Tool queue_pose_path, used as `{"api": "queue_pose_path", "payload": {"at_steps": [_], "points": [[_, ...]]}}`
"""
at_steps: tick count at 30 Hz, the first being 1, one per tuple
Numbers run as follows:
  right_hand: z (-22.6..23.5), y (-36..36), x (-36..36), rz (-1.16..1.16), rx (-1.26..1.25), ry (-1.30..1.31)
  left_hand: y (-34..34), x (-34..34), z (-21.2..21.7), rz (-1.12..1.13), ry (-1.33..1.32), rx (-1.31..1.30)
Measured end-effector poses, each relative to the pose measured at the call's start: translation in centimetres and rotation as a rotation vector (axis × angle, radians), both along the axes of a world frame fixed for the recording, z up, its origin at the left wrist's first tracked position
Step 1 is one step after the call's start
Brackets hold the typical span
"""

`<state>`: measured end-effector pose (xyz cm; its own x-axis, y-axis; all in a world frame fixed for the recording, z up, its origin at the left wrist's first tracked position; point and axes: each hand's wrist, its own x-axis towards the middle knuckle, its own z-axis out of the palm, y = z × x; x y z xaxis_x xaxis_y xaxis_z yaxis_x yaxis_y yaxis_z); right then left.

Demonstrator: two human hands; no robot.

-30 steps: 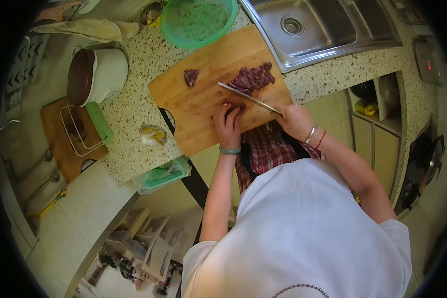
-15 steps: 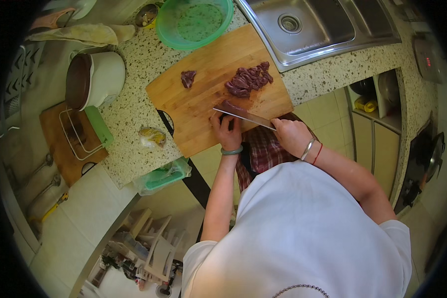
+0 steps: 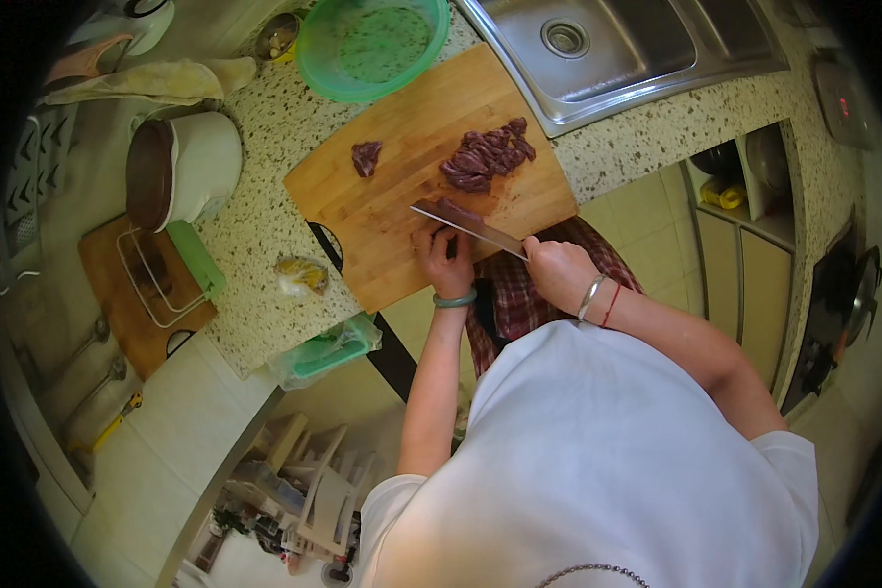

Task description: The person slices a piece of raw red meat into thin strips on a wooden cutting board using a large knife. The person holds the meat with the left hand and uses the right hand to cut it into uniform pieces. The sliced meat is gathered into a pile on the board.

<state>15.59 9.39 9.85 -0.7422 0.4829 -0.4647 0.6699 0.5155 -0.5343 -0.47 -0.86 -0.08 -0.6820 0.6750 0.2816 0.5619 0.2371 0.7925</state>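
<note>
My right hand (image 3: pixel 562 275) grips the handle of a kitchen knife (image 3: pixel 472 228), its blade slanting up and left over the near part of a wooden cutting board (image 3: pixel 382 211). A strip of dark red meat (image 3: pixel 459 210) shows along the blade's far side. My left hand (image 3: pixel 445 263) is curled on the board, fingertips close by the blade's near side; whatever lies under its fingers is hidden. Beyond the blade lies a pile of cut meat (image 3: pixel 487 157). Apart from it, toward the far left, sits a single small meat piece (image 3: pixel 367 159).
A green basin (image 3: pixel 372 90) stands beyond the board, with a steel sink (image 3: pixel 617 49) to the right. At left are a white pot (image 3: pixel 206 157), a small plastic bag (image 3: pixel 302 276) and a second board (image 3: pixel 118 274). A bag-lined green bin (image 3: pixel 323 358) hangs at the counter edge.
My right hand and the knife have shifted slightly left across the board. The left hand stays curled in about the same place. The whole view has moved a little.
</note>
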Motion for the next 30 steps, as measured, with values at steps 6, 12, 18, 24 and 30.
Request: {"api": "queue_pose_path", "payload": {"at_steps": [6, 12, 18, 24, 30], "points": [[0.1, 0.1, -0.8, -0.018, -0.033, -0.032, 0.1, 0.0, 0.0, 0.004, -0.003, -0.005], [-0.9, -0.4, -1.1, -0.04, -0.005, 0.043, -0.2, 0.0, 0.0, 0.013, -0.045, -0.033], [-0.6, -0.2, -2.6, -0.045, -0.032, 0.045, 0.2, -0.1, 0.9, 0.009, 0.042, -0.026], [0.0, 0.6, -4.7, -0.001, -0.045, -0.024, 0.0, -0.3, 0.9, 0.006, 0.021, -0.039], [-1.4, 1.1, -7.4, -0.006, 0.024, 0.099, -0.1, -0.5, 0.3, -0.006, -0.055, -0.023]]}}
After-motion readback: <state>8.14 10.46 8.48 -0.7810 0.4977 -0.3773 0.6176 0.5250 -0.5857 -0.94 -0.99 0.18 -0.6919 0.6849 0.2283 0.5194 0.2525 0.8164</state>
